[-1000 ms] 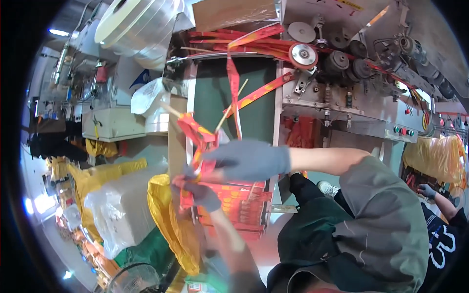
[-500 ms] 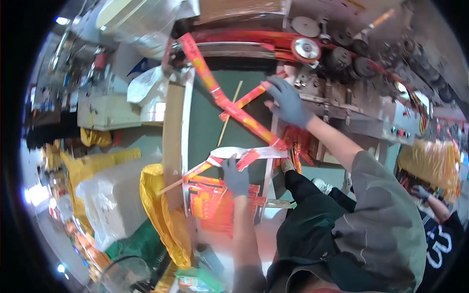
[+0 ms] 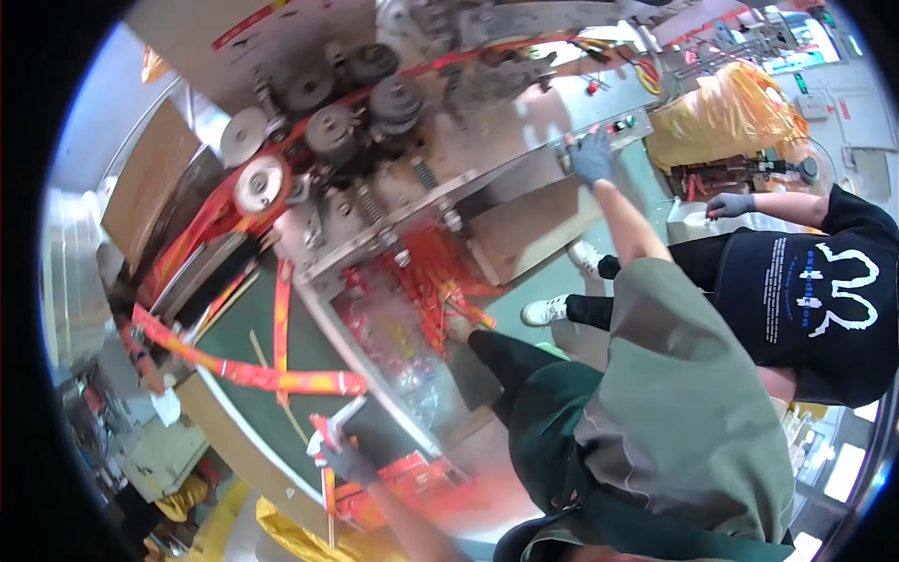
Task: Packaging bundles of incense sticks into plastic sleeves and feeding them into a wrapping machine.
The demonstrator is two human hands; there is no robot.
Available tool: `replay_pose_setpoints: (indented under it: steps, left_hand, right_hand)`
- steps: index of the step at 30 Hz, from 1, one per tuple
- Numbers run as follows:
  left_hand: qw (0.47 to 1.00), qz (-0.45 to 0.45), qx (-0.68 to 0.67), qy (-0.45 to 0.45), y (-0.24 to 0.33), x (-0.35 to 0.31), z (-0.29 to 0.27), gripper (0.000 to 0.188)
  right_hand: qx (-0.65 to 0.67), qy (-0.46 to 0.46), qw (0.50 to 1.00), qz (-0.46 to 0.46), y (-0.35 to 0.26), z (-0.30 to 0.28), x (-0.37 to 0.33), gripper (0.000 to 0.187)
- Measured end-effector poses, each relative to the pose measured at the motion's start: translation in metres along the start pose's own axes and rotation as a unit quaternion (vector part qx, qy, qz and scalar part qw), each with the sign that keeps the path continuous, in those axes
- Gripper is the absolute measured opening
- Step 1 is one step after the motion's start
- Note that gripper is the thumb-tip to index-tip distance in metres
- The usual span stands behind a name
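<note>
My left hand (image 3: 348, 461), in a grey glove, is closed around a crumpled white-and-red wrapper strip (image 3: 332, 426) over the near end of the green conveyor belt. My right hand (image 3: 590, 157), gloved alike, reaches far out to the machine's front edge, its fingers apart beside the control panel (image 3: 623, 124). Whether it touches the metal there I cannot tell. On the belt (image 3: 234, 332) a long red-and-yellow wrapper strip (image 3: 248, 373) lies across another strip (image 3: 282, 323) and a thin wooden stick (image 3: 257, 348). A pile of red-and-yellow wrappers (image 3: 393, 487) sits near my left forearm, blurred.
The machine carries rollers (image 3: 332, 136) and a white-faced wheel (image 3: 259, 184). Below it are a bin of red scraps (image 3: 421, 281) and a cardboard box (image 3: 534, 229). A co-worker (image 3: 796, 290) in black stands at right, near a yellow-covered machine (image 3: 726, 112).
My view has swung to the right. My right hand has left the strip on the belt and moved out to the control panel. My left hand still grips the white-and-red strip.
</note>
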State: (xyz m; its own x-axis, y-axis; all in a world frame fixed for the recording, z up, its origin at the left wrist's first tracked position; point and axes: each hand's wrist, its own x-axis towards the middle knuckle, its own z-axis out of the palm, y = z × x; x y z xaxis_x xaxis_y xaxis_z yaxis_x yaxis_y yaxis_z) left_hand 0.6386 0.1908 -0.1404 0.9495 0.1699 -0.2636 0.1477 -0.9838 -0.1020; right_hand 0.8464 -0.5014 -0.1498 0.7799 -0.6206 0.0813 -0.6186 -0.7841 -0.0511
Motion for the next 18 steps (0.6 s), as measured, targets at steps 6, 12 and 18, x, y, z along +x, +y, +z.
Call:
replay_pose_setpoints:
  steps: [6, 12, 18]
  left_hand:
    - [0.938, -0.144, -0.302, 0.09, 0.025, 0.025, -0.032, 0.026]
    - [0.899, -0.15, -0.391, 0.124, 0.041, 0.087, -0.038, 0.037]
    - [0.915, -0.162, -0.325, 0.173, 0.041, 0.083, -0.072, 0.038]
  right_hand:
    - [0.098, -0.034, 0.995, 0.008, -0.007, -0.002, -0.009, 0.099]
    - [0.094, -0.1, 0.99, -0.025, 0.001, -0.032, -0.012, 0.102]
    - [0.13, -0.129, 0.975, -0.127, -0.012, -0.026, -0.109, 0.085]
